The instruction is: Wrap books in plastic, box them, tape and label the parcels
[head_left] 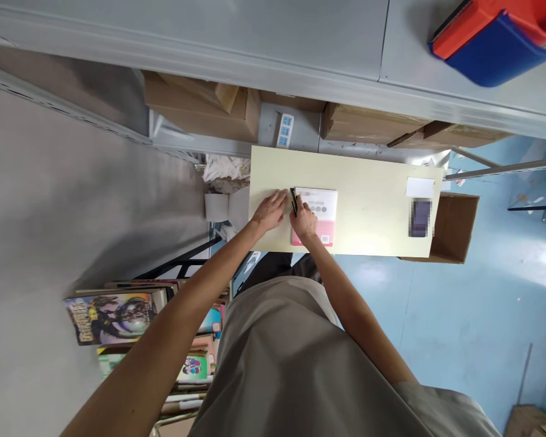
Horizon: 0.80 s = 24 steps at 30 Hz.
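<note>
A book with a white and pink cover lies on the pale yellow table. My right hand is closed around a black and yellow utility knife, which lies along the book's left edge. Whether its blade is out is too small to tell. My left hand rests flat on the tabletop just left of the book, fingers stretched out and holding nothing.
At the table's right end are a phone and a white card. An open cardboard box stands beyond. Behind the table, a shelf holds cartons and a power strip. Books stand at lower left.
</note>
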Tool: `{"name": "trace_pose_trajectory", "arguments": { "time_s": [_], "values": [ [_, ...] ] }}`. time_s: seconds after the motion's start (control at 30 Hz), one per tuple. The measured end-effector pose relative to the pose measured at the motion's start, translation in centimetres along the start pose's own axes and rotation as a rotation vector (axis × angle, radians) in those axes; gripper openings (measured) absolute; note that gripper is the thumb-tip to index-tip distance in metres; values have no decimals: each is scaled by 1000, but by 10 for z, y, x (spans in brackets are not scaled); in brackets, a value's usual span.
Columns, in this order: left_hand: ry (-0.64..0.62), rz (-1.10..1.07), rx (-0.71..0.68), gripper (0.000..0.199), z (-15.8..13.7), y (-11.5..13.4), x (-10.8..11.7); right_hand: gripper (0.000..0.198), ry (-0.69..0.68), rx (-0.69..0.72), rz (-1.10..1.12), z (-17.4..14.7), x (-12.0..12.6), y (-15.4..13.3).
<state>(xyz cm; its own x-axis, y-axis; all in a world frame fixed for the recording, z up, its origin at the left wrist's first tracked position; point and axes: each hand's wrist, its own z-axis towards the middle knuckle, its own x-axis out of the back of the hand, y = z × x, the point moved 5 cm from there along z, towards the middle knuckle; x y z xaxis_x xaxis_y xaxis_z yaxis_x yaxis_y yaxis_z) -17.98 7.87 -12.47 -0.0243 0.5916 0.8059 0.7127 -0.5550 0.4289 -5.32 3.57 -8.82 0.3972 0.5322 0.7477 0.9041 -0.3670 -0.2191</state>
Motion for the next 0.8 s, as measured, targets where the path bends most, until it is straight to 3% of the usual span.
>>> {"name": "trace_pose_trajectory", "arguments": {
  "time_s": [0.5, 0.8],
  "values": [
    [25, -14, -16, 83, 6, 2, -3, 69, 11, -27, -77, 2, -3, -9],
    [28, -31, 4, 81, 6, 3, -3, 68, -29, -22, -71, -17, -6, -7]
  ]
}}
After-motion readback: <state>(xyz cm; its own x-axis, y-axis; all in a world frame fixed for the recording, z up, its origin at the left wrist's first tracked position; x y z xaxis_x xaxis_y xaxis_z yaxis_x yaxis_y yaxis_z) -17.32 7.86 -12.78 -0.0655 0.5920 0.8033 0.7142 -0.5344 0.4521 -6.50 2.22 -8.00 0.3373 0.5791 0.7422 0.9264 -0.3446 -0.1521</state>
